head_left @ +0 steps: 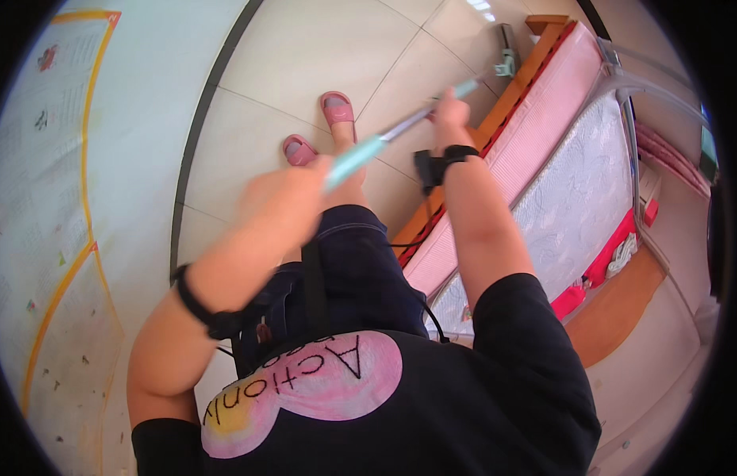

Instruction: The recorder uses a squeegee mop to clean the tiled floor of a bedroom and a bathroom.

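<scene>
You hold a long, slim pole [400, 131], pale teal with a silvery section, slanting from lower left to upper right above the tiled floor [305, 63]; your left hand [285, 194] is clenched round its lower end; your right hand [450, 111] grips it higher up; bed [543, 151] just right.

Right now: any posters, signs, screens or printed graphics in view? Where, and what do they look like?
Upper wall poster: left edge, pale sheet, orange-yellow border, small coloured marks.
Lower wall poster: left, below the first, same border.
Shirt graphic: bottom centre, pink and yellow rounded patch on black shirt.
Screen: far right edge, partly cut off.
</scene>
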`<state>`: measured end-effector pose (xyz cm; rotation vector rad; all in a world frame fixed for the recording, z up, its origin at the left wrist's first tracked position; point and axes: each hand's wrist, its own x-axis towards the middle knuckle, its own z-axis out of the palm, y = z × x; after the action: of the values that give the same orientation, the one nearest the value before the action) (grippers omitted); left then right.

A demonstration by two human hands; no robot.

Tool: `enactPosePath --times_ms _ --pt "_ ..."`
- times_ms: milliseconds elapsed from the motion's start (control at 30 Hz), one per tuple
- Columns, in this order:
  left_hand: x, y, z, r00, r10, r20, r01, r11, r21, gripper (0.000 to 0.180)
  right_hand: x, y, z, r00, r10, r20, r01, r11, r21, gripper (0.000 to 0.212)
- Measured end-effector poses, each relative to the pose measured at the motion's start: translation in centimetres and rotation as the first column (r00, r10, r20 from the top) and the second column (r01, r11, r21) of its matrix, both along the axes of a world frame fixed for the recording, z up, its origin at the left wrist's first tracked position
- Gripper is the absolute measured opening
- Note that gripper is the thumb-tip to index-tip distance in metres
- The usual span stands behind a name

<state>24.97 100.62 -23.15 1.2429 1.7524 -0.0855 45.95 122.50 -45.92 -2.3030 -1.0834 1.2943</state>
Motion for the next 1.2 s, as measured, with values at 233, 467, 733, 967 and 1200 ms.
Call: enactPosePath --times_ms 233,467,733,967,1200 --pt "-14.9 -15.9 16.3 0.901 0.222 -0.372 -0.25 0.968 -0.027 0.039 -15.2 -20.4 10.3 0.906 -0.034 -0.422 -0.085 0.962 -0.26 0.032" --pt "-9.7 -13.3 35.2 0.794 0.125 -0.596 -0.331 0.91 -0.25 0.034 -11.5 -25.6 -1.8 0.371 0.672 -0.641 -0.683 0.665 0.302 0.011" --pt "-5.5 -18.3 30.1 0.738 0.322 -0.593 -0.57 0.767 -0.294 0.036 -21.1 -14.0 5.8 0.845 -0.049 -0.532 -0.306 0.772 -0.557 0.008" --pt "-7.1 -13.1 19.8 0.621 0.656 -0.429 -0.753 0.651 -0.094 0.033 -28.2 -4.2 5.6 0.792 -0.205 -0.575 -0.101 0.885 -0.455 0.017" --pt "-7.0 -11.7 12.3 0.778 0.584 -0.23 -0.609 0.792 -0.048 0.042 -28.4 -7.8 6.0 0.752 -0.133 -0.646 -0.168 0.909 -0.383 0.034"
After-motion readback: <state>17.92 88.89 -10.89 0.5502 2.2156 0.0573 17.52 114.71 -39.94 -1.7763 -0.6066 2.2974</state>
